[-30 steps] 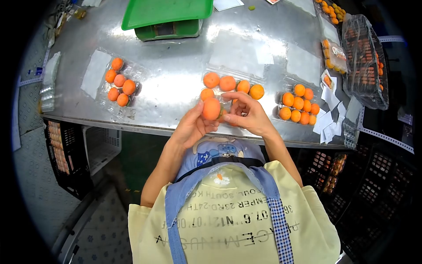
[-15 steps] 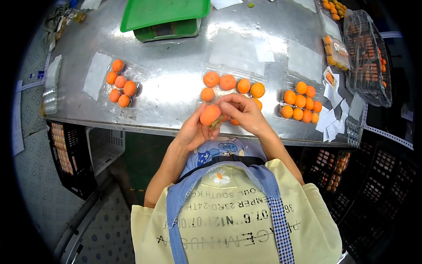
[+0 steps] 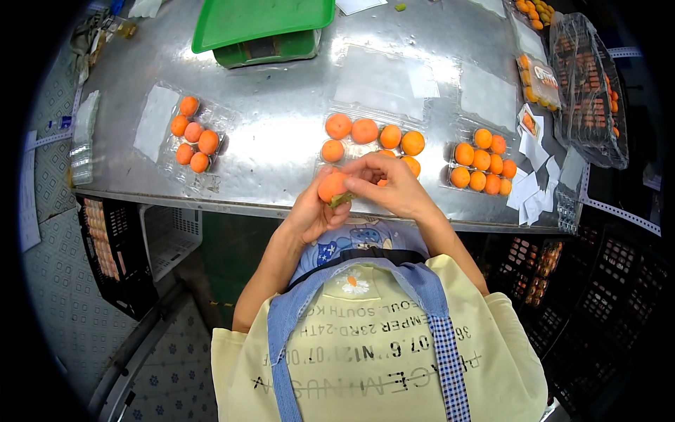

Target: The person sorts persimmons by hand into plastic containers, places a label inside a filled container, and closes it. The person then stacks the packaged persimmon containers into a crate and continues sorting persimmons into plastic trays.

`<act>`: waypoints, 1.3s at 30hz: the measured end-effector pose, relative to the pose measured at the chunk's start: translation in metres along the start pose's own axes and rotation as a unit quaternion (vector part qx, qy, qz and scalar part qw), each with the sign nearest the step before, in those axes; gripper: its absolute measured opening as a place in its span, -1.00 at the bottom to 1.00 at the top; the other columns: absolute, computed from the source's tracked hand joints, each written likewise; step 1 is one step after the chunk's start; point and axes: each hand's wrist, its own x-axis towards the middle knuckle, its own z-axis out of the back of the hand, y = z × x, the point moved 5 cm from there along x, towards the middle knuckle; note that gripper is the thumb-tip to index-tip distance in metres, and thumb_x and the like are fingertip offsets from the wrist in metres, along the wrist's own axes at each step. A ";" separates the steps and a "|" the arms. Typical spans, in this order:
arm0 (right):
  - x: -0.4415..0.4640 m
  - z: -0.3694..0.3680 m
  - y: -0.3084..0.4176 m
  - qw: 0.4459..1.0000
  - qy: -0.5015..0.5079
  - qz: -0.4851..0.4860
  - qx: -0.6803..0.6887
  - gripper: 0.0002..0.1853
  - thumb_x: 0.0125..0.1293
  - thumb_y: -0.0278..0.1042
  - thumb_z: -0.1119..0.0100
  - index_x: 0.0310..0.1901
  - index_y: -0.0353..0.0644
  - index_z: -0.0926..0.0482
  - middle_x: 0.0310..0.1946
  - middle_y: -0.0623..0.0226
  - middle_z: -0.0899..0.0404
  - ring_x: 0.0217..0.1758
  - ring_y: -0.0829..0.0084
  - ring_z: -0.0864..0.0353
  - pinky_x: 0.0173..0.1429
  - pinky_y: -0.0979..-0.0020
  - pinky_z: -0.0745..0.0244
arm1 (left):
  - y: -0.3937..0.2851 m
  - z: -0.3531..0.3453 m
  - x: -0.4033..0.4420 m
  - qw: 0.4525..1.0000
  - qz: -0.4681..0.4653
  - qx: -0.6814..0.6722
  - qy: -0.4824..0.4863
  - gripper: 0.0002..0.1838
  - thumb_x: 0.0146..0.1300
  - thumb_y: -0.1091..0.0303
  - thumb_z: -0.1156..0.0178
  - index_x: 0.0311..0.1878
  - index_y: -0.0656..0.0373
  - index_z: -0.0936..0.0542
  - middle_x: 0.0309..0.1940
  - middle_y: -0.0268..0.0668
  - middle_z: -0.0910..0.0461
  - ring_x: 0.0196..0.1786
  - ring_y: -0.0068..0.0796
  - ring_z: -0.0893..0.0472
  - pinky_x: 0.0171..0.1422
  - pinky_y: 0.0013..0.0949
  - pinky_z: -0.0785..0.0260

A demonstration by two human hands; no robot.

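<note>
Fruit (image 3: 332, 186) (left hand (image 3: 308, 213)) near table edge (image 3: 239, 206)

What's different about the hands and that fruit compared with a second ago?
The held fruit has turned, so its green leafy top shows more, at the lower right. The right hand has moved left, its fingers now against the fruit. The left hand held it throughout; the green tray stayed put.

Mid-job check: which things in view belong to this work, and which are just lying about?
Likely part of the job:
held orange fruit, in the left hand, right hand at it
middle fruit group
left fruit group
right fruit group

Apparently just lying about:
green tray
white crate
loose paper slips, use unclear
</note>
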 end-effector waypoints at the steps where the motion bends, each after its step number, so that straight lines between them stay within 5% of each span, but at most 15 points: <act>1: 0.000 0.000 0.000 1.000 -0.002 0.005 -0.006 -0.72 0.27 -0.27 -0.28 -0.08 -0.26 -0.62 -0.39 0.45 -0.58 -0.37 0.70 -0.51 -0.27 0.62 -0.40 | 0.000 0.000 0.000 1.000 0.004 -0.002 0.005 -0.49 0.46 -0.18 0.27 -0.06 0.08 -0.44 -0.62 -0.32 -0.40 -0.69 -0.55 -0.33 -0.67 -0.54 -0.13; 7: 0.001 -0.002 -0.003 0.999 -0.029 0.030 0.034 -0.77 0.32 -0.27 -0.22 -0.16 -0.29 -0.61 -0.44 0.43 -0.59 -0.39 0.68 -0.53 -0.30 0.60 -0.42 | 0.002 0.004 0.002 0.998 0.017 0.003 0.053 -0.37 0.46 -0.22 0.34 -0.12 0.18 -0.48 -0.63 -0.34 -0.38 -0.70 -0.56 -0.31 -0.67 -0.54 -0.10; 12: 0.005 0.000 -0.020 0.995 -0.096 0.002 -0.026 -0.78 0.33 -0.27 -0.21 -0.24 -0.29 -0.60 -0.51 0.47 -0.54 -0.46 0.69 -0.47 -0.37 0.57 -0.37 | -0.021 -0.004 -0.017 0.995 -0.081 -0.009 0.049 -0.33 0.45 -0.22 0.37 -0.09 0.24 -0.50 -0.62 -0.34 -0.33 -0.68 -0.54 -0.29 -0.67 -0.51 -0.14; 17: 0.007 -0.020 -0.031 0.990 0.028 -0.017 -0.136 -0.80 0.28 -0.27 -0.24 -0.22 -0.24 -0.60 -0.54 0.38 -0.53 -0.46 0.57 -0.51 -0.35 0.48 -0.40 | -0.048 0.009 -0.039 0.964 -0.197 -0.056 0.169 -0.34 0.45 -0.22 0.35 0.03 0.25 -0.45 -0.51 -0.31 -0.28 -0.64 -0.51 -0.29 -0.68 -0.50 -0.20; 21: 0.005 -0.049 -0.011 0.977 0.107 0.060 -0.175 -0.75 0.21 -0.37 -0.24 -0.09 -0.22 -0.58 -0.30 0.19 -0.59 -0.29 0.27 -0.59 -0.22 0.33 -0.46 | -0.056 0.005 -0.046 0.965 -0.226 -0.052 0.123 -0.42 0.43 -0.12 0.16 0.14 0.25 -0.38 -0.31 -0.22 -0.42 -0.45 -0.38 -0.47 -0.57 -0.42 -0.43; 26: 0.007 -0.040 -0.010 0.985 0.066 0.041 -0.151 -0.73 0.23 -0.40 -0.21 -0.03 -0.20 -0.57 -0.23 0.20 -0.61 -0.25 0.34 -0.61 -0.16 0.38 -0.49 | -0.061 0.012 -0.047 0.948 -0.310 0.046 0.061 -0.43 0.21 0.20 -0.31 0.19 0.27 -0.34 -0.03 -0.18 -0.50 -0.02 -0.24 -0.58 -0.20 -0.25 -0.62; 29: 0.007 -0.031 -0.015 0.989 0.051 0.011 -0.140 -0.73 0.28 -0.37 -0.18 -0.01 -0.23 -0.56 -0.18 0.20 -0.63 -0.21 0.42 -0.62 -0.11 0.41 -0.51 | -0.060 0.021 -0.046 0.937 -0.331 0.111 -0.015 -0.38 0.01 0.43 -0.44 0.15 0.26 -0.39 -0.03 -0.23 -0.51 0.04 -0.31 -0.56 0.05 -0.26 -0.54; 32: 0.006 -0.028 -0.023 0.998 0.029 -0.015 -0.052 -0.70 0.34 -0.31 -0.16 0.03 -0.27 -0.54 -0.15 0.22 -0.64 -0.18 0.47 -0.62 -0.07 0.42 -0.52 | -0.064 0.012 -0.049 0.906 -0.359 0.217 -0.049 -0.46 -0.03 0.60 -0.40 0.07 0.25 -0.45 0.00 -0.28 -0.46 0.05 -0.44 -0.52 0.19 -0.32 -0.46; 39: 0.010 -0.028 -0.024 0.992 -0.010 0.050 0.113 -0.52 0.32 -0.17 -0.23 0.14 -0.32 -0.44 -0.08 0.23 -0.60 -0.11 0.50 -0.59 -0.01 0.46 -0.49 | -0.062 -0.009 -0.049 0.783 -0.437 0.419 -0.140 -0.50 -0.06 0.56 -0.43 0.02 0.16 -0.52 0.00 -0.32 -0.39 0.06 -0.45 -0.48 0.15 -0.39 -0.43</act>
